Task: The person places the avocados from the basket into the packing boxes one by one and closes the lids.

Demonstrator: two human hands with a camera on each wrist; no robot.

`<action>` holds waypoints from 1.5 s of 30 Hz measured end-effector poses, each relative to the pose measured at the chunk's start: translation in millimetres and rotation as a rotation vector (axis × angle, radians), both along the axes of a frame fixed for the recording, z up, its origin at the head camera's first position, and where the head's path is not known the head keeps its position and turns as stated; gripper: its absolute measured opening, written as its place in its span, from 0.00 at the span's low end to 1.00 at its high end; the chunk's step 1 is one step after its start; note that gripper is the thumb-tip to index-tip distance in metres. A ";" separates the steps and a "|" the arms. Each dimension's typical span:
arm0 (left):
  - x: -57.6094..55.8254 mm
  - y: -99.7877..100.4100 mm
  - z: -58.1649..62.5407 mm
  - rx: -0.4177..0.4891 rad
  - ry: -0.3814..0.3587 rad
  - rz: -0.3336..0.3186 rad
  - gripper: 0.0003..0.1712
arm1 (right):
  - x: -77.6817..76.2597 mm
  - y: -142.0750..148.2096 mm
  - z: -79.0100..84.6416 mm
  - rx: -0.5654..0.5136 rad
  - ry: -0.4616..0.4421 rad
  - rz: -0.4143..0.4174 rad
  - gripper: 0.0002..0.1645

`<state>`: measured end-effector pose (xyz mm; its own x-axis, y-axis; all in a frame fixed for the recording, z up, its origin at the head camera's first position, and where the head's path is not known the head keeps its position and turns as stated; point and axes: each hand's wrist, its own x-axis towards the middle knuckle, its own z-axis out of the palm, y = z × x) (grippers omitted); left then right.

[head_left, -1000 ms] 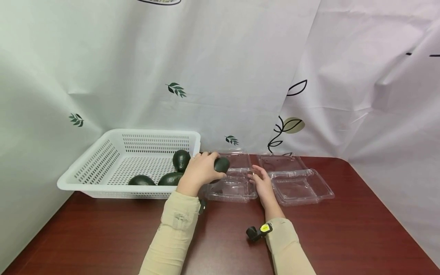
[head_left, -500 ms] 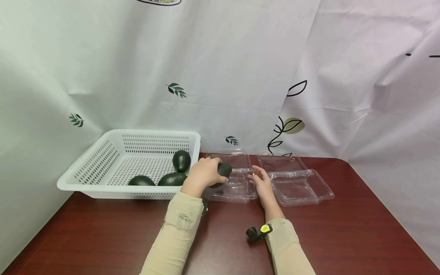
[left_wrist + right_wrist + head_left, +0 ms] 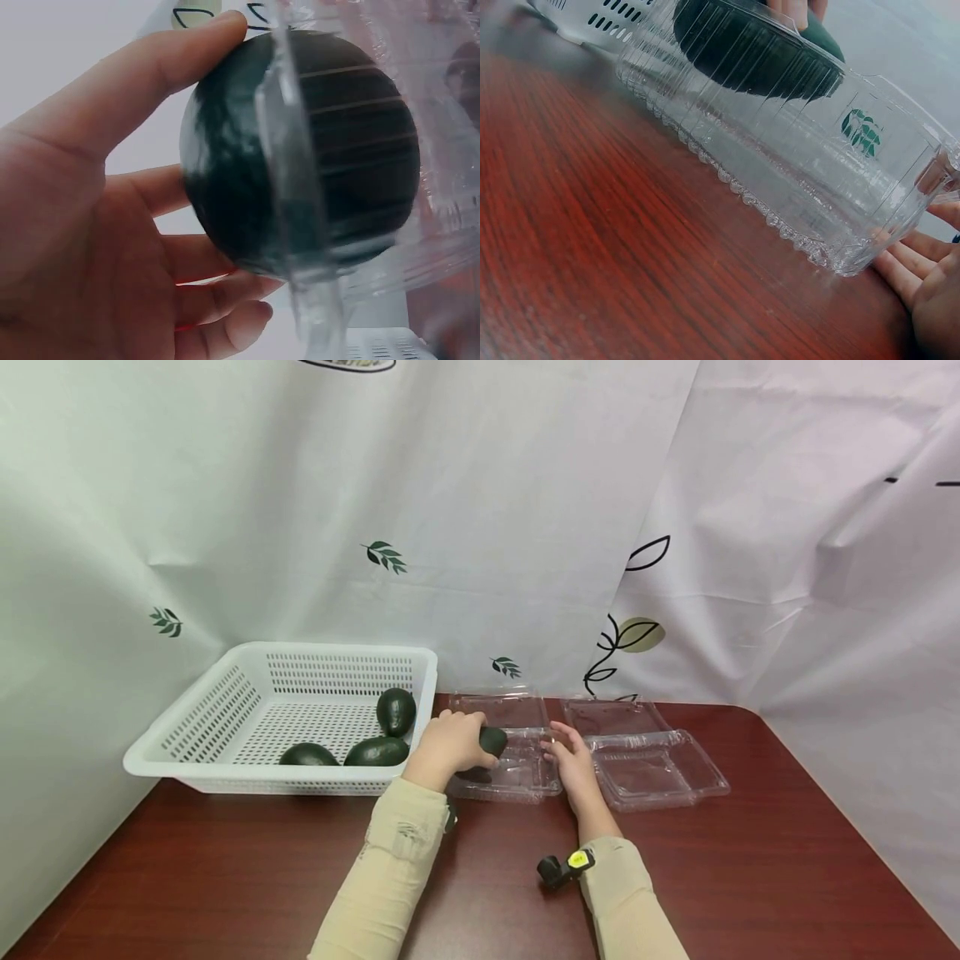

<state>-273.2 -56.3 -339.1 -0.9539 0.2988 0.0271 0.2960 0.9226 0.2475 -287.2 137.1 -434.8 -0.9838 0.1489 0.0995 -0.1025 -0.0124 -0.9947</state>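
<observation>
My left hand (image 3: 452, 746) grips a dark green avocado (image 3: 492, 741) over the left clear plastic clamshell box (image 3: 510, 792), whose lid lies folded back. In the left wrist view, thumb and fingers lie round the avocado (image 3: 232, 150), part of which shows through the box wall. The right wrist view has it just inside the box's top edge, above the floor of the box (image 3: 780, 180). At the box's right end is my right hand (image 3: 576, 770), its relaxed fingers (image 3: 911, 262) touching the outer wall.
A white slotted basket (image 3: 247, 770) stands on the left with an upright avocado (image 3: 396, 711) and two lying ones, one of them the avocado (image 3: 377, 752) near the front rim. Right of my hands lies a second open clamshell box (image 3: 656, 774) on the red-brown table (image 3: 787, 860).
My left hand has moved right and slightly down with the avocado, from beside the basket's edge to lower over the left box. My right hand has stayed at the box's end.
</observation>
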 end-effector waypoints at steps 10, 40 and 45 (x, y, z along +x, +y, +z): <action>-0.8 1.8 -2.5 -0.045 -0.043 -0.008 0.39 | -0.6 0.6 -0.6 0.007 0.007 0.003 0.24; -2.5 3.1 -7.0 -0.102 -0.093 -0.002 0.32 | 0.4 0.3 0.0 0.024 0.003 -0.005 0.24; -2.0 2.9 -5.7 -0.097 -0.103 0.000 0.34 | 0.1 0.0 -0.5 0.025 0.002 0.004 0.25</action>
<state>-275.2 -53.3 -344.7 -0.9502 0.2951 -0.1003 0.2733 0.9436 0.1868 -287.1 137.1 -435.3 -0.9841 0.1426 0.1054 -0.1048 0.0119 -0.9944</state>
